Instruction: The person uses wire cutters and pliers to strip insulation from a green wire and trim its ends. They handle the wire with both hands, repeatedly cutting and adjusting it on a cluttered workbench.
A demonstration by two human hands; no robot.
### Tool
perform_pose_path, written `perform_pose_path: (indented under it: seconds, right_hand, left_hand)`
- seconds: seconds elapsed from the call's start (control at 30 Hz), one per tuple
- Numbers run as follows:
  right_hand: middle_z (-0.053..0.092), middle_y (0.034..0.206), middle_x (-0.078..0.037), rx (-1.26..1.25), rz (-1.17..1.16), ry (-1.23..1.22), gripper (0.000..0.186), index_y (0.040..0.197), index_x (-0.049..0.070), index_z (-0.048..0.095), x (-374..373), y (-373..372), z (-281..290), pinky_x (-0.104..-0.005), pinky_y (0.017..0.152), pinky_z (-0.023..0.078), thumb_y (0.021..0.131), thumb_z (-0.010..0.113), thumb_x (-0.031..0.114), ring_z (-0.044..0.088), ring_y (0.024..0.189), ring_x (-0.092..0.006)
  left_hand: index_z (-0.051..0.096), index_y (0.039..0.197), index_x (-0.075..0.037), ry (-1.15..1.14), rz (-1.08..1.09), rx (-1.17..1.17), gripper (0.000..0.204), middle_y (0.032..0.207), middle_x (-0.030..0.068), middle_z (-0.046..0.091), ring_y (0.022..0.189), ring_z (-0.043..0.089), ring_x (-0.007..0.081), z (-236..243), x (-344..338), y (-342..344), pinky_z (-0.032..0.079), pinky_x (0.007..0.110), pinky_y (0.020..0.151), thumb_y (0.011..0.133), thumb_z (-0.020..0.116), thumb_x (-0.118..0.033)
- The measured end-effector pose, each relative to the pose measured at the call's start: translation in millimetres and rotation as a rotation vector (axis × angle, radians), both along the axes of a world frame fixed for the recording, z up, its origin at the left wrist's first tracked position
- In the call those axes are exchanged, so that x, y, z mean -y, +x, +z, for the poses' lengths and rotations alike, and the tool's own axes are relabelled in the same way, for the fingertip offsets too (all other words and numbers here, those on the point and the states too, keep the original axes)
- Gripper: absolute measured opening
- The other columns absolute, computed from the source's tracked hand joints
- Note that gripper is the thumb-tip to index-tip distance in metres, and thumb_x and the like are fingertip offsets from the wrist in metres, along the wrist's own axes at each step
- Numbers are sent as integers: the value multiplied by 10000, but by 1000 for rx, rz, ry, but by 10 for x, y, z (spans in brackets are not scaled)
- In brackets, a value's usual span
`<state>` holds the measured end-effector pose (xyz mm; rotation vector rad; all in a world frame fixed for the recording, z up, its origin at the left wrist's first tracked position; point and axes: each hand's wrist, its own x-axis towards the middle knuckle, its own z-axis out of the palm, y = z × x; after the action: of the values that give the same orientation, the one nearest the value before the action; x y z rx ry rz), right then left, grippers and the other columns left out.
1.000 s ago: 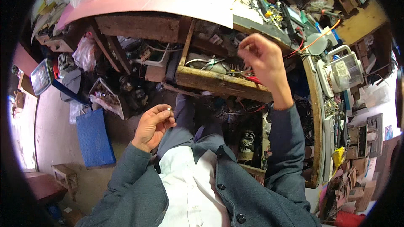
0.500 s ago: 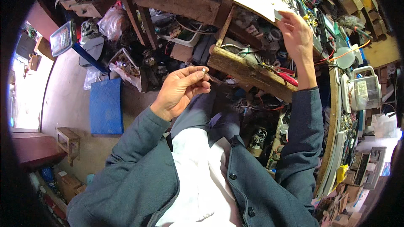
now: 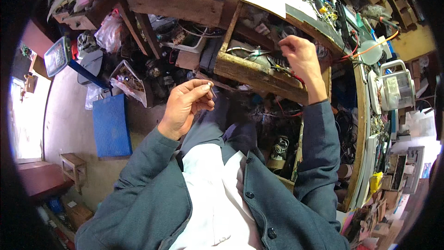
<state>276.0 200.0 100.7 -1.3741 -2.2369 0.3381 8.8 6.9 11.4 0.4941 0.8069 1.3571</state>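
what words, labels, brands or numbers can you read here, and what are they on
No text can be read for certain.
Pale label on the clear plastic container: too small and blurred.
Panel on the blue post: marks too small.
Small pale-tipped piece in the left hand: no lettering visible.

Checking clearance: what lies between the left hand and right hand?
Head view: the wooden drawer's front board crosses the stretch between left hand and right hand; relative heights can't be told.
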Motion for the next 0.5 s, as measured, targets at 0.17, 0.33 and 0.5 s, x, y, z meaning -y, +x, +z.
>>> perform_pose_path:
  seconds: [0.17,0.33,0.5]
  right_hand:
    - [723,884,-194,219,40,-28,169,944,18,742,85,-65,-227,-394,764,557,815,700,120,714,840,-346]
    - [717,925,-207,286,32,-126,198,983,71,748,18,-81,-298,-470,827,551,813,694,156,692,914,-394]
    - [709,923,-224,269,-49,-142,201,981,48,736,-44,-101,-335,-475,846,547,812,687,146,687,926,-400]
  left_hand:
    - [669,1087,4,193,135,-362,166,870,55,694,762,670,130,-3,-224,94,566,279,720,989,634,-125]
    - [675,1106,5,411,381,-796,180,914,37,706,832,644,89,98,-858,159,518,239,777,996,624,-128]
    - [672,1098,6,581,388,-1127,196,878,86,727,800,682,140,172,-1632,284,540,293,725,996,607,-148]
